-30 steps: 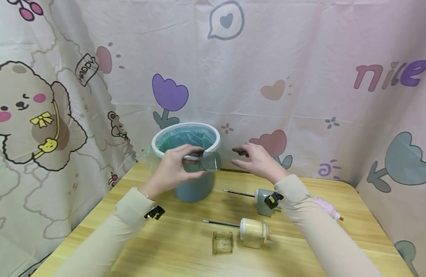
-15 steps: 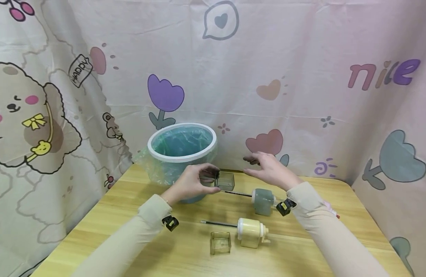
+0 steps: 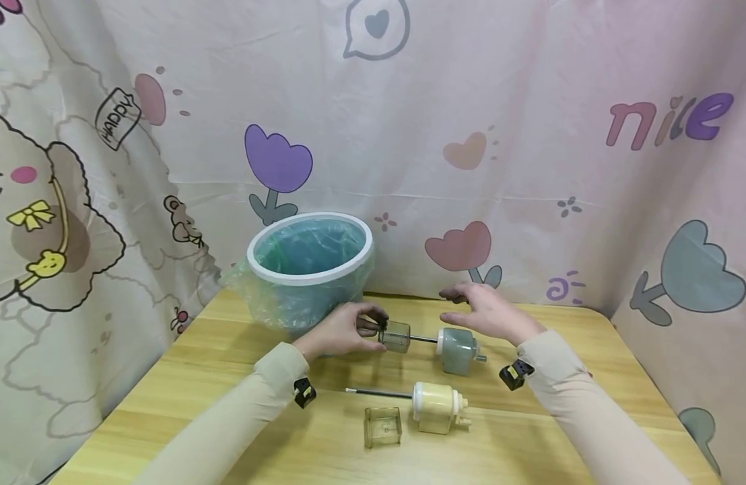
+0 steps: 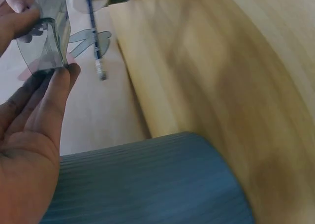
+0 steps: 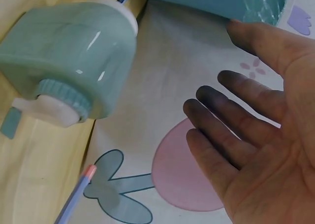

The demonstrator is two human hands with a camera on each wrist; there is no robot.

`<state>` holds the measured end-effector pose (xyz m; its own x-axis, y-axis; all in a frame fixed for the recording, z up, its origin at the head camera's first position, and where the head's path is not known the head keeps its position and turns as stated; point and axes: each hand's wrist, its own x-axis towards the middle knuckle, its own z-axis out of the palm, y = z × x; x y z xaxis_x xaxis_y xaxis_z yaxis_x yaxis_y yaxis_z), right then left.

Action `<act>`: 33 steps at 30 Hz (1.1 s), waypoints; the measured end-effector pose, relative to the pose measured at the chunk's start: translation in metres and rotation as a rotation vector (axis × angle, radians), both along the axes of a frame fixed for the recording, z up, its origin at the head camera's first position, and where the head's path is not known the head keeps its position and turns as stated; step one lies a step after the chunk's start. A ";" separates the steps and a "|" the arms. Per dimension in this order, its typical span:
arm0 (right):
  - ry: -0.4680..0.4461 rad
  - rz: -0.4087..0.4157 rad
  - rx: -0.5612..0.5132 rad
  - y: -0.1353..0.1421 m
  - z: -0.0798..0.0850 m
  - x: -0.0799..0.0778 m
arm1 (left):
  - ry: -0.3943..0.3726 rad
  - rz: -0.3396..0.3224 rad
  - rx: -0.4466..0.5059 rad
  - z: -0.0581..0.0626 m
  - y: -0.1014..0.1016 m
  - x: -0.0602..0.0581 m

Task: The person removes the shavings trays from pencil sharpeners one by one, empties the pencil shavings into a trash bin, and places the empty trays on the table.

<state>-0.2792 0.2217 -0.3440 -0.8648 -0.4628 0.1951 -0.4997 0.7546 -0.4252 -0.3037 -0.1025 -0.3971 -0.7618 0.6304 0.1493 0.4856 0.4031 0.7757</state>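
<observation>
My left hand (image 3: 349, 330) pinches a clear grey shavings box (image 3: 396, 337) between thumb and fingers, just above the table. In the left wrist view the box (image 4: 51, 34) is tilted, its walls see-through. Right of it lies a grey-green pencil sharpener (image 3: 458, 353) with a dark pencil (image 3: 423, 339) in its front. My right hand (image 3: 488, 313) hovers above that sharpener, fingers apart and holding nothing; its fingertips (image 5: 209, 96) are smudged dark. Nearer me sit a yellow pencil sharpener (image 3: 435, 407), also with a pencil (image 3: 382, 393) in it, and a clear yellowish shavings box (image 3: 382, 428).
A blue-grey bin with a white rim (image 3: 309, 277) and a green plastic liner stands behind my left hand, close to it. In the right wrist view a thin lilac stick with a red end (image 5: 76, 197) shows low at left. A printed curtain hangs behind the table.
My left hand has brought the grey shavings box down and right, from in front of the bin's rim to beside the grey-green sharpener. My right hand has shifted right and lower, still holding nothing.
</observation>
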 end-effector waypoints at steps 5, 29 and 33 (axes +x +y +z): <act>-0.037 0.007 0.039 0.005 -0.007 -0.001 | 0.013 -0.015 -0.029 -0.014 0.006 -0.005; -0.178 0.006 0.107 -0.001 -0.043 -0.006 | -0.090 -0.068 -0.041 -0.041 0.016 -0.011; -0.187 0.005 0.088 -0.002 -0.044 -0.008 | -0.079 -0.068 -0.050 -0.043 0.017 -0.013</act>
<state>-0.2876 0.2192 -0.3876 -0.8799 -0.4750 -0.0102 -0.4218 0.7909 -0.4434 -0.3166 -0.0851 -0.4405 -0.7254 0.6859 0.0574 0.4511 0.4109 0.7922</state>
